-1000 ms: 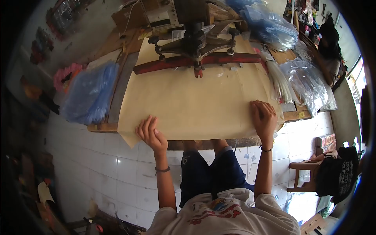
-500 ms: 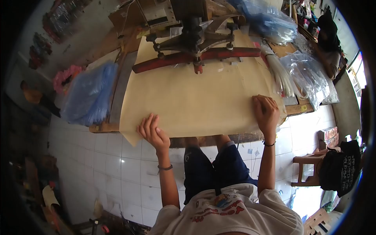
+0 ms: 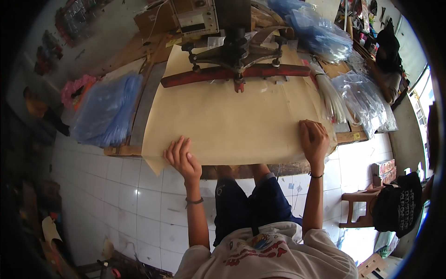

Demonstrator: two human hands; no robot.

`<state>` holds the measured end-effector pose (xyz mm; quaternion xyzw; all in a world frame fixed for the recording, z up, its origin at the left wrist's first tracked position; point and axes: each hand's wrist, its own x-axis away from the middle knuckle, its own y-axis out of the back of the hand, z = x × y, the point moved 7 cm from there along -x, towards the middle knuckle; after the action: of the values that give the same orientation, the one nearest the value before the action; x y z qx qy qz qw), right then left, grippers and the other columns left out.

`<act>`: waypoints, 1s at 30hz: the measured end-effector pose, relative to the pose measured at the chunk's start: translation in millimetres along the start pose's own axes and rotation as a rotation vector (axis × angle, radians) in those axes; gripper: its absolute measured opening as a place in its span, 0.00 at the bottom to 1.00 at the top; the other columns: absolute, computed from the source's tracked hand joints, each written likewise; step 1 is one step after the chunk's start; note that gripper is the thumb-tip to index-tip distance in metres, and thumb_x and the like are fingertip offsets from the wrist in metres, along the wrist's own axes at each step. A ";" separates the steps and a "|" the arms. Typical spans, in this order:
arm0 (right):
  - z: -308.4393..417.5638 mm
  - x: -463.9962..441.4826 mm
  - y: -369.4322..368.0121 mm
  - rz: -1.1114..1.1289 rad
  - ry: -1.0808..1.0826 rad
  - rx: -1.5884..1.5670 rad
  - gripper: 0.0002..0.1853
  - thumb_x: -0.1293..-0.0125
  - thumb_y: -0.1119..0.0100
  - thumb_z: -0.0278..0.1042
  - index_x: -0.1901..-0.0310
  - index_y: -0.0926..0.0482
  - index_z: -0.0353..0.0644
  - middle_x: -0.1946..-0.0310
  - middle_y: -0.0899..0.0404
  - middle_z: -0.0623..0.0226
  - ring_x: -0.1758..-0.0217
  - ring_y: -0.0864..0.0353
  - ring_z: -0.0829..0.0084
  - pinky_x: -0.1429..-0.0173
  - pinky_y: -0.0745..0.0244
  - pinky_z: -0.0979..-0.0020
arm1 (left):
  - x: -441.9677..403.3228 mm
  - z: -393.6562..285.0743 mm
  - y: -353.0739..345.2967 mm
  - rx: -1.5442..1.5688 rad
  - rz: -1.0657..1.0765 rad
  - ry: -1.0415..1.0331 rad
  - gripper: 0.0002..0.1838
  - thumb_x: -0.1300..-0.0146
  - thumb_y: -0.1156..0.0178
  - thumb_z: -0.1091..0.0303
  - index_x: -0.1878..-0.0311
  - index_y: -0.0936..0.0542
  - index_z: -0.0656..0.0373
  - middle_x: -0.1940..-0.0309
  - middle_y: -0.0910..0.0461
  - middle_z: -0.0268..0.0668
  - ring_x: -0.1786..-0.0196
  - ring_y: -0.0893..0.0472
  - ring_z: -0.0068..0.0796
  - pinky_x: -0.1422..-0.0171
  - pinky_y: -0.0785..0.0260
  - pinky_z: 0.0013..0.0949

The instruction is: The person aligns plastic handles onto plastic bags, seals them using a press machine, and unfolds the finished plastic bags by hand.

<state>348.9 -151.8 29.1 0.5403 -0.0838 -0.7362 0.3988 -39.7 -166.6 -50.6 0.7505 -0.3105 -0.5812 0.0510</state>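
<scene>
A large tan sheet (image 3: 223,125), paper-like, lies over the table beneath a dark metal press head (image 3: 236,58). My left hand (image 3: 184,159) rests on its near left edge, palm down, fingers stretched out and slightly apart. Toward the near right corner, my right hand (image 3: 315,142) touches the sheet with its fingers bent and held together. What is under those fingertips, if anything, is hidden. The long red bar (image 3: 200,76) of the press crosses above the sheet, well beyond both hands.
Left of the sheet is a stack of bluish clear plastic (image 3: 109,109). On the right lie white strips (image 3: 332,95) and clear plastic bags (image 3: 360,95); more bluish plastic (image 3: 316,30) is behind. A control box (image 3: 195,17) stands at the back. A wooden stool (image 3: 357,197) is at right.
The camera view has shifted slightly, so the press and table appear a little lower. Both hands stay at about the same places on the sheet.
</scene>
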 end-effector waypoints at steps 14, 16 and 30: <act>-1.4 2.9 2.0 0.014 0.001 -0.008 0.06 0.33 0.36 0.29 0.60 0.14 0.37 0.64 0.12 0.59 0.60 0.14 0.60 0.52 0.23 0.63 | -7.3 -5.3 7.1 0.042 0.106 0.014 0.20 0.24 0.57 0.64 0.41 0.18 0.55 0.35 0.22 0.36 0.30 0.32 0.45 0.22 0.52 0.57; -2.6 3.2 2.3 0.031 -0.028 -0.005 0.06 0.32 0.36 0.30 0.60 0.13 0.38 0.65 0.13 0.60 0.61 0.15 0.61 0.54 0.23 0.64 | -8.6 -6.3 8.2 0.040 0.127 0.011 0.20 0.24 0.57 0.64 0.40 0.18 0.55 0.35 0.23 0.36 0.29 0.32 0.45 0.21 0.53 0.57; -3.3 6.4 6.9 -0.012 -0.005 -0.044 0.05 0.37 0.34 0.29 0.61 0.13 0.40 0.63 0.12 0.62 0.60 0.15 0.61 0.52 0.23 0.64 | -9.0 -11.5 10.7 0.047 0.154 0.032 0.20 0.24 0.57 0.65 0.38 0.20 0.55 0.33 0.24 0.37 0.28 0.33 0.45 0.19 0.56 0.58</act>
<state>354.5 -159.7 26.9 0.5300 -0.0656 -0.7416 0.4060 -34.8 -173.7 -34.7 0.7347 -0.3800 -0.5559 0.0828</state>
